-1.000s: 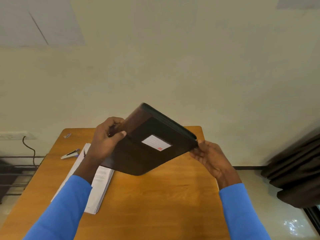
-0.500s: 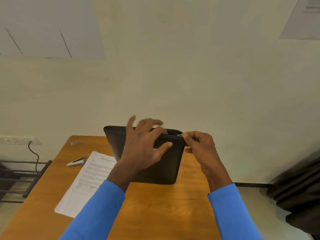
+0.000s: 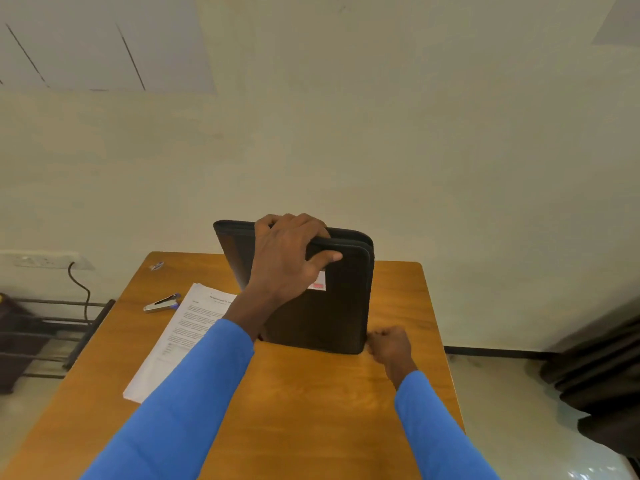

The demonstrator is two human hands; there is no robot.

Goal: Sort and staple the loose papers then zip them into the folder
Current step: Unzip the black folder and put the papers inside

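Note:
A dark zip folder [image 3: 329, 317] stands upright on the wooden table [image 3: 311, 410], a white and red label on its near face. My left hand [image 3: 287, 258] grips its top edge, fingers curled over the back and thumb on the front. My right hand [image 3: 389, 346] is curled at the folder's lower right corner, at the foot of its right edge; the zip pull itself is hidden. A stack of printed papers [image 3: 180, 337] lies flat to the left, partly under my left sleeve. A stapler [image 3: 162, 303] lies beyond the papers.
A small object [image 3: 156, 266] sits at the table's far left corner. A wall socket with a black cable [image 3: 78, 282] is on the left wall. Dark curtains [image 3: 602, 375] hang at the right. The table's right edge is close to my right hand.
The folder went from tilted in the air to upright on the table. My left hand closed over its top edge. My right hand ran from the top right corner down to the bottom.

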